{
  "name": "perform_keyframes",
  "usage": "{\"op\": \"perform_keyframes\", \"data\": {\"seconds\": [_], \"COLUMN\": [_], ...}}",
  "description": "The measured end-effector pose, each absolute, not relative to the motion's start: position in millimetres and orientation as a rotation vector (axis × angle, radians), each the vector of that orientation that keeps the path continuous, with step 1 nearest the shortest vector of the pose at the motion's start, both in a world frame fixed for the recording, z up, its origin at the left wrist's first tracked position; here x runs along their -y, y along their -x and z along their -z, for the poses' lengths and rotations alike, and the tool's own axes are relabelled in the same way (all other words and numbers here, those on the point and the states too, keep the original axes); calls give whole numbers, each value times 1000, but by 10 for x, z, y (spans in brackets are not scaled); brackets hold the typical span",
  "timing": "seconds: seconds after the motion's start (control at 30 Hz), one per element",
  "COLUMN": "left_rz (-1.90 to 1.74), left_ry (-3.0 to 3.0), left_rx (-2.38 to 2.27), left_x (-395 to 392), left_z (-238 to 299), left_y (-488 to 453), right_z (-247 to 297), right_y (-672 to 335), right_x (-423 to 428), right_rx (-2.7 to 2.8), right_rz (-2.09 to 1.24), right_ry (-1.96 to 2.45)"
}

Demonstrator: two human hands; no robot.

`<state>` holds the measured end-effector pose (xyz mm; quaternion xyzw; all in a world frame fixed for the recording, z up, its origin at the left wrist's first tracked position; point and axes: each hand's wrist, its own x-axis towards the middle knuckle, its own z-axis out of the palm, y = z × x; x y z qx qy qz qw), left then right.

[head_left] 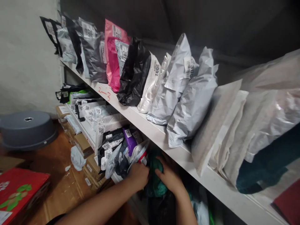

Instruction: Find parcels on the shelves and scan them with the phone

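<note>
Green plastic parcel (pixel 157 179) sits below the white shelf board (pixel 157 134) marked 2-3, between the two hands, and from my remote seat I expect it to handle as something soft and fairly light, though its weight is hidden from me. Its film looks thin, glossy and crinkled, so I judge it slippery and apt to sag; I would cup its bulk from both sides rather than pinch loose film. My right hand (pixel 172 176) grasps its right side, thumb laid across its face, the far fingertips out of sight. My left hand (pixel 138 176) is curled at its left, but I cannot tell whether those fingers grip the film or merely press beside it. Also below the board, just left of the green bundle, I see a smooth purple pouch (pixel 130 142) with a pale label among flat, floppy mailers. On top of the board lean wrinkled grey polybags (pixel 192 106), plump and dull-sheened, and a shinier, creased black bag (pixel 133 75); far below it on the left sit stiff, square-edged cardboard boxes (pixel 83 143).
</note>
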<state>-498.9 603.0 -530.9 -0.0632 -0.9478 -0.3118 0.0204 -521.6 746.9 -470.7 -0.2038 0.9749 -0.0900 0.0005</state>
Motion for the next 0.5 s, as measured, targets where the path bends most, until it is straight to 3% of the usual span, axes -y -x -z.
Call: {"op": "perform_keyframes", "data": {"seconds": [0.13,0.33,0.5], "left_rz": [1062,1217,1298], "left_ry": [-189,-803,-728], "left_rx": [2505,2571,2713], "left_x": [-5410,-4922,-5050], "left_z": [5024,5135,5350], "left_y": [5156,5986,6147], "right_z": [4688,4637,4825], "right_y": [5166,5013,5084], "right_x": [-7434,-7076,-6376], "right_rx": [-3074,-3127,-2905], "right_rz": [249,-159,-73], "right_ry": [594,542,820]}}
